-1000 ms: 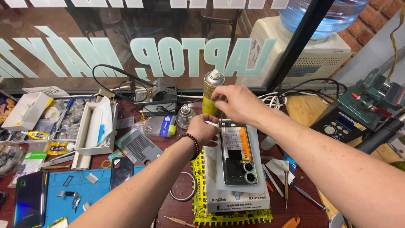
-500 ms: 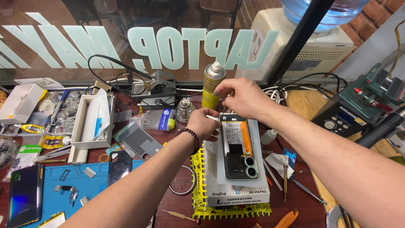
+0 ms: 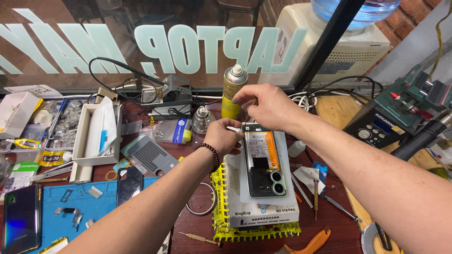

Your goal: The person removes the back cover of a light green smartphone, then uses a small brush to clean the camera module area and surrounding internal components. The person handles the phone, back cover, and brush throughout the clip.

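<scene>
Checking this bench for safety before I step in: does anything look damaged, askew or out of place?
The phone lies back cover off, battery and boards bare, on a white box. Both hands, left hand and right hand, work at its top edge. A spray can stands upright right behind them. Nothing spilled.

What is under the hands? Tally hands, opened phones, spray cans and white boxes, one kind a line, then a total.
Hands: 2, left hand and right hand
Opened phone: 1
Spray can: 1
White box: 1
Total: 5
</scene>
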`<state>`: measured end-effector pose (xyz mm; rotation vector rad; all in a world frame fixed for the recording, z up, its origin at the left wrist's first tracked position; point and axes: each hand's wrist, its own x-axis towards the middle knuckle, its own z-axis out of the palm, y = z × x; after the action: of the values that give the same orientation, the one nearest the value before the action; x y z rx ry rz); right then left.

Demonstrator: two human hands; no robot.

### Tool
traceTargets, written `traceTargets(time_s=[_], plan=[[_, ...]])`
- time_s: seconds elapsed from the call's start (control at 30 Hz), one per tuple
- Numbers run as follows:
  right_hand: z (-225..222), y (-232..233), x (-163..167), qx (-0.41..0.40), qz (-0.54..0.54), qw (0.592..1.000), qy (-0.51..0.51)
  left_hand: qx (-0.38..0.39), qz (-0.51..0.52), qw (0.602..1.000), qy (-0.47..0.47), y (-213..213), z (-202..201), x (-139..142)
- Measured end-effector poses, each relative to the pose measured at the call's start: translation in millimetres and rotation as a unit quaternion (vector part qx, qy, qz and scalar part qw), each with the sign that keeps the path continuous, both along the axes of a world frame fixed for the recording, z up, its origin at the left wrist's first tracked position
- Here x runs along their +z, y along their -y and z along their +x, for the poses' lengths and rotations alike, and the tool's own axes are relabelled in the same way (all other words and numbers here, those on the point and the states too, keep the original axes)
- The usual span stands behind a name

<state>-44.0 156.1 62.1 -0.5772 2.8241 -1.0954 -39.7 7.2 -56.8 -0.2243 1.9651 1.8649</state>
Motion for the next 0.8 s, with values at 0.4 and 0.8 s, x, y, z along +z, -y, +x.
traceTargets(time_s=[0.4,0.8], plan=[[7.2,-15.0,-3.1,-0.066,-0.161,0.984,0.043,-0.014,-0.154,0.923,-0.353,1.5,1.1,20.3],[29.0,-44.9,-1.9,-0.161,-0.198,0.963,0.082,-0.259,-0.398,0.726,-0.498,-2.6,5.4,60.4]])
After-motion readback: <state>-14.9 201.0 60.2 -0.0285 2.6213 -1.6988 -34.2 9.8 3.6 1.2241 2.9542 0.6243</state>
